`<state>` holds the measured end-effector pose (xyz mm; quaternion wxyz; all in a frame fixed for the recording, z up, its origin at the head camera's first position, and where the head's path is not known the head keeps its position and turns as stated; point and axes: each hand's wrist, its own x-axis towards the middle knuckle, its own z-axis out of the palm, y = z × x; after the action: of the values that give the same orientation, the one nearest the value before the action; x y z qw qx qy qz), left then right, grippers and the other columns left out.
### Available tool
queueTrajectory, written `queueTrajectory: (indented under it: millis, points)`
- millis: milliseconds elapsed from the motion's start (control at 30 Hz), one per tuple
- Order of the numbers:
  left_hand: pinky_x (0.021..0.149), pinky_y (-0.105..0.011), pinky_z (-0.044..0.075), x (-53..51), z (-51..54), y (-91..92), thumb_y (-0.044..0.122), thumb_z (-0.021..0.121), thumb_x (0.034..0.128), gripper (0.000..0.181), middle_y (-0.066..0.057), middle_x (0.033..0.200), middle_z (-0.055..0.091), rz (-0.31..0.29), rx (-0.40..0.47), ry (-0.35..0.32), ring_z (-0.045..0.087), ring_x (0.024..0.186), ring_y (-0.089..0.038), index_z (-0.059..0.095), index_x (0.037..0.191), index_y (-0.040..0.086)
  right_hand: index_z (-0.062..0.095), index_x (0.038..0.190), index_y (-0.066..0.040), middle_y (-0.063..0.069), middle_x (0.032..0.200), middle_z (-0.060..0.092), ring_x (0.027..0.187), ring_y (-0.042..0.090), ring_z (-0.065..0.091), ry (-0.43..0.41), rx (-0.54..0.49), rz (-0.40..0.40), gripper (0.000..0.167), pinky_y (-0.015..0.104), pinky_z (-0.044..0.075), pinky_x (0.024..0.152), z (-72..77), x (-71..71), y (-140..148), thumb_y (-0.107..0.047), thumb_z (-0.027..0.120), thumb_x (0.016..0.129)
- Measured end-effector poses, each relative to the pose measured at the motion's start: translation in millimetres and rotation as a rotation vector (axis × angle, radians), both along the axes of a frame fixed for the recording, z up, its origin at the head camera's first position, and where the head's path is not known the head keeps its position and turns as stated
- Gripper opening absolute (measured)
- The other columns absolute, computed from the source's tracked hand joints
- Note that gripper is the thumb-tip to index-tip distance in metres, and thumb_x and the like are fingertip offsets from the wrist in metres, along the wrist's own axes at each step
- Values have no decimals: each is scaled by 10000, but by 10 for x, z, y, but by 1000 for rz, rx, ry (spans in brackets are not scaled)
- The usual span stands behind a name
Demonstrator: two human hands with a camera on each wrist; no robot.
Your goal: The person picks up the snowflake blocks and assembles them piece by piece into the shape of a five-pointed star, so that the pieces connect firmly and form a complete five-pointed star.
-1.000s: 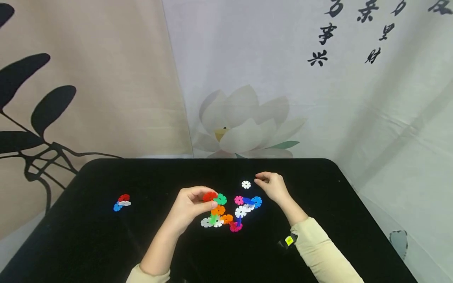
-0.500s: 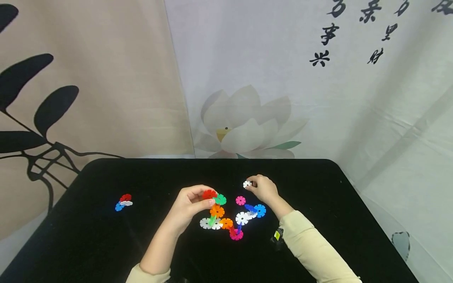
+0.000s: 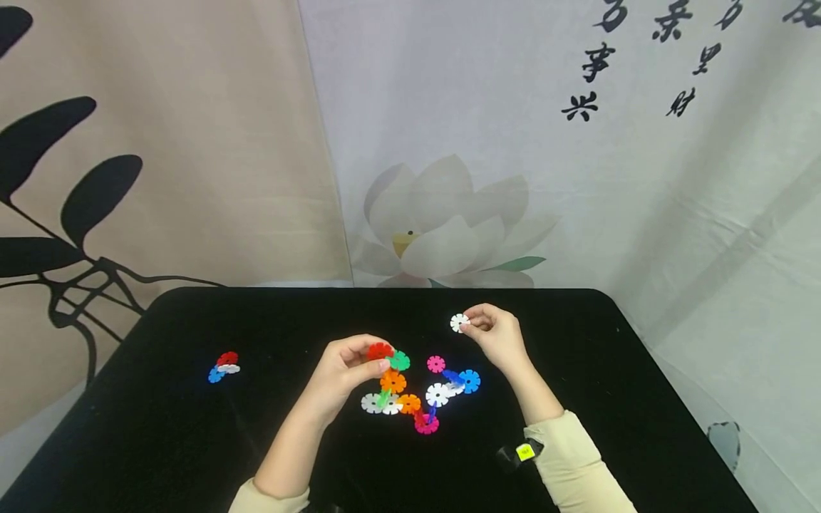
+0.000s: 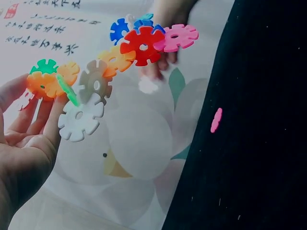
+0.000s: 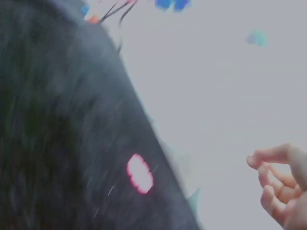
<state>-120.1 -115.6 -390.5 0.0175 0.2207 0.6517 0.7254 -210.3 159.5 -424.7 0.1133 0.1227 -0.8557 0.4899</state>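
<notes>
In the head view my left hand (image 3: pixel 340 372) pinches one end of a linked chain of slotted plastic discs (image 3: pixel 393 382) between thumb and fingers. Red, green, orange, white, pink and blue discs make up the chain, which hangs over the table and bends up at its right end; the left wrist view shows it held in the air. To the right, my right hand (image 3: pixel 500 340) pinches a single white slotted disc (image 3: pixel 458 323). That disc cannot be made out against the pale backdrop in the right wrist view. A loose pink disc (image 3: pixel 436 364) lies on the table between the hands.
A small joined cluster of red, white and blue discs (image 3: pixel 224 368) lies on the left of the black table (image 3: pixel 128 427). Behind the far edge hangs a printed cloth backdrop (image 3: pixel 449 107). A dark strap with a yellow tag (image 3: pixel 525 452) sits at the right wrist.
My right hand has closed its fingers on the white disc, then lifted it off up and to the right. The left hand has barely moved; the chain's right end shifted slightly.
</notes>
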Motion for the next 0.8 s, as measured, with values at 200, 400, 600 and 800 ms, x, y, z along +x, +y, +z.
queueTrajectory:
  millis: [200,400,600,800]
  points:
    - [746,-332,550,9,9,12,-2,630,886,194,-40,916,703,19,-5,-11,667,776,-184,611,1047,-108,714,973,-61,18,771,700,658,181,580,78,-120,11,165,247,489,604,365,387,-30,-78,764,817]
    - [752,-330,548,25,14,33,-9,633,887,201,-56,940,692,33,-13,-4,655,801,-197,616,1070,-89,693,936,-56,23,813,717,677,154,608,108,-175,60,140,243,509,636,550,712,-122,-63,762,814]
    - [759,-331,545,51,37,72,10,650,888,231,-96,992,674,86,-37,-15,633,853,-215,631,1105,-65,681,875,-122,-14,829,723,669,147,592,82,-161,123,106,259,455,575,592,926,-243,-77,759,820]
    - [762,-341,546,81,53,121,19,663,880,217,-135,982,676,107,-53,-27,639,847,-217,646,1081,-62,686,843,-118,-83,857,710,769,119,652,28,-123,132,74,294,533,651,576,1003,-345,-94,754,829]
